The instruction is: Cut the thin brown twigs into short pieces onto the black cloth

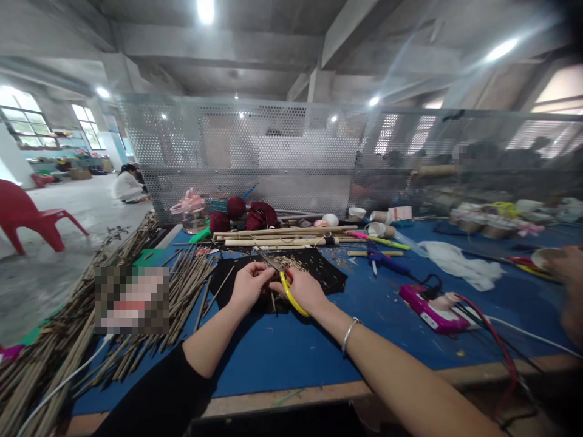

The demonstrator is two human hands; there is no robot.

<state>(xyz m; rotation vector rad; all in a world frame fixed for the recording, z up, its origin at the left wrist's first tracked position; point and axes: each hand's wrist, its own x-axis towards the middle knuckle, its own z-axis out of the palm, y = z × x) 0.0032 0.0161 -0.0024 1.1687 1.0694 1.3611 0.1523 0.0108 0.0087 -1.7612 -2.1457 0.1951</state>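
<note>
My right hand [304, 291] is wrapped round a pair of scissors with yellow handles [293, 297]. The dark metal blades [269, 258] point up and to the left, past the fingertips of my other hand. My left hand [249, 285] is closed in a pinch close to the blades; what its fingers hold is mostly hidden. A short thin stick [274, 303] shows just below, between the two hands. Under both lies a black cloth [332, 276] scattered with small pale clippings [291, 262].
Dry brown stalks [182, 291] are heaped at the left, with a blurred-out object on them. Behind the cloth lie pale bamboo sticks [282, 233] and dark red yarn balls [219, 221]. A blue glue gun [385, 258] and purple power strip [432, 312] lie right. Another person's hand [567, 273] is at far right.
</note>
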